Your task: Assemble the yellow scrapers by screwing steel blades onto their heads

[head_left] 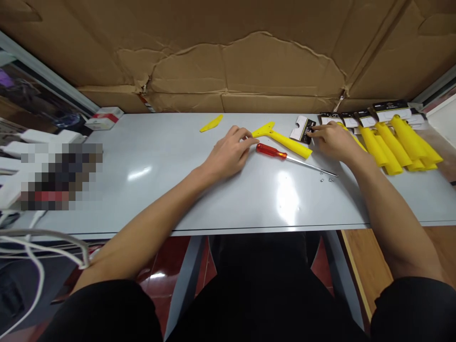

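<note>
With left hand (231, 151) loosely curled by the yellow T-shaped handle (290, 143), perhaps to steady it, and right hand (333, 140) half-bent at the packaging card (299, 129), both grips unclear. Near left fingertips, likely for ready reach: red screwdriver (272, 151).

The bench (160, 137) carries one red-handled screwdriver (270, 150), one forked yellow handle (290, 143), one flat yellow piece (211, 123), at least three small screws (331, 180), and, at far left, one red-and-white box (105, 118). At right, at least five yellow tapered handles (407, 137) overlap, exact count hidden.
</note>
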A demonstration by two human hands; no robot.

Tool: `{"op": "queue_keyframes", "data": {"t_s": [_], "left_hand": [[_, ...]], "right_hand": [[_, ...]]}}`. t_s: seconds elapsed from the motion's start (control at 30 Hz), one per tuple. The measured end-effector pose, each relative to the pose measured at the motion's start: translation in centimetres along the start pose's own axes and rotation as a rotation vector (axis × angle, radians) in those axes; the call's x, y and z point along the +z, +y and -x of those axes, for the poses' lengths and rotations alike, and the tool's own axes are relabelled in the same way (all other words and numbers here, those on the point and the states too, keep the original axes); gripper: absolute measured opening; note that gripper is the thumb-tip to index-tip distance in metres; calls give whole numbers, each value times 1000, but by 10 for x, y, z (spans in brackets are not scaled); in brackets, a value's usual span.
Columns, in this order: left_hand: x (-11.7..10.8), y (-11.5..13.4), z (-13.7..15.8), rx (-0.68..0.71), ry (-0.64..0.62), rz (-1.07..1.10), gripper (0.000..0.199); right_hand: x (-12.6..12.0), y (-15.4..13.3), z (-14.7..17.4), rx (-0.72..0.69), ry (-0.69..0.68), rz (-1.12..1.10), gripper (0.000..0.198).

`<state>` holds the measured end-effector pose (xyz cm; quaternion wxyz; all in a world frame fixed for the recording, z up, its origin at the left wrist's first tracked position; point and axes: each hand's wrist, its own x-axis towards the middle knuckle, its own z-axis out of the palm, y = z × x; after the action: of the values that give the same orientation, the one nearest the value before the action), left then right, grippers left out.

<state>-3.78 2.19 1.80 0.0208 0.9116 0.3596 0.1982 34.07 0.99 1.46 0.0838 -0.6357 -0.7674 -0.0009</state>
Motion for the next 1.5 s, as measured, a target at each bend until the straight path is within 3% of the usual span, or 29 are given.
{"op": "queue_keyframes", "data": {"t_s": [0.13,0.23,0.4,0.6,0.83,1.0,1.17,1.27,1.4,1.5], "left_hand": [[8,11,3,84,-48,16,59],[10,11,4,99,-54,23,60],[11,12,4,105,-74,28,57],[12,11,4,124,-22,14,42],[16,13,0,101,-41,46,16],[21,19,-3,87,-53,8,19],[18,22,-3,91,-80,-5,22],[12,13,-4,11,85,134,16],[5,-5,-8,-297,357,603,24],[2,-13,-12,-443,298,1013,21]], "right_hand": [[4,15,-4,80,48,56,46],[4,19,-6,66,80,50,40],[-8,-9,-1,78,235,-12,50],[-40,-64,13,-4,-19,-146,57],[-38,-55,13,23,-128,-164,54],[-25,-62,11,-26,-107,-153,55],[-12,-78,9,35,-12,-63,55],[-20,-78,11,47,112,-126,52],[-35,-81,19,-13,188,-224,50],[-34,-91,23,-79,199,-267,48]]}}
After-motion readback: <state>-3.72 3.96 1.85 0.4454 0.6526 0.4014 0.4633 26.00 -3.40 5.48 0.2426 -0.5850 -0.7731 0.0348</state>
